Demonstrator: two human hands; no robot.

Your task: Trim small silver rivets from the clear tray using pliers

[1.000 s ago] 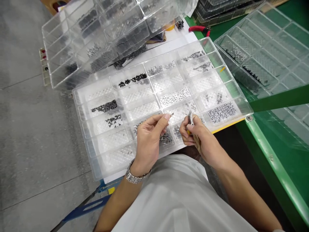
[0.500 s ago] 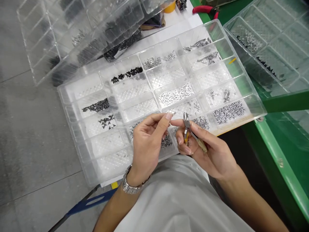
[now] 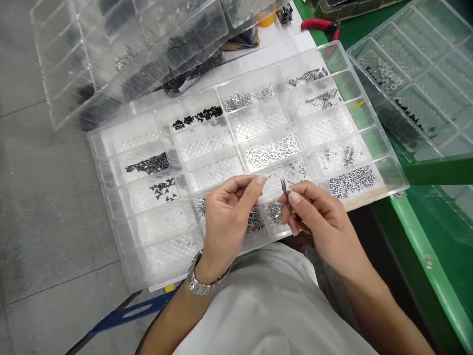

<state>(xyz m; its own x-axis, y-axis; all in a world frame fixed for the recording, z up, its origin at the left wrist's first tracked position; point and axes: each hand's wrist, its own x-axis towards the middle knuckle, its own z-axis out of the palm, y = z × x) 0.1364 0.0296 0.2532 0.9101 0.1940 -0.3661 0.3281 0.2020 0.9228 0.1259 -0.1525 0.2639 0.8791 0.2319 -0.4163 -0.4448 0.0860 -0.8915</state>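
My left hand, with a metal watch on its wrist, is closed in a pinch of thumb and forefinger over the tray's middle. Whatever sits between those fingertips is too small to make out. My right hand is closed around small pliers, their jaws pointing up and away from me and their handles mostly hidden by the fingers. The two hands are a short gap apart. Under both lies a clear compartment tray with small silver screws, black screws and bright metal pieces.
Another clear compartment box stands tilted at the upper left. At the right a further compartment box rests on a green surface. Red-handled pliers lie beyond the tray. A green metal frame runs along the right.
My right hand has turned the pliers and drawn its forefinger back from my left fingertips, curling it around the tool. My left hand keeps its pinch. The view has shifted slightly.
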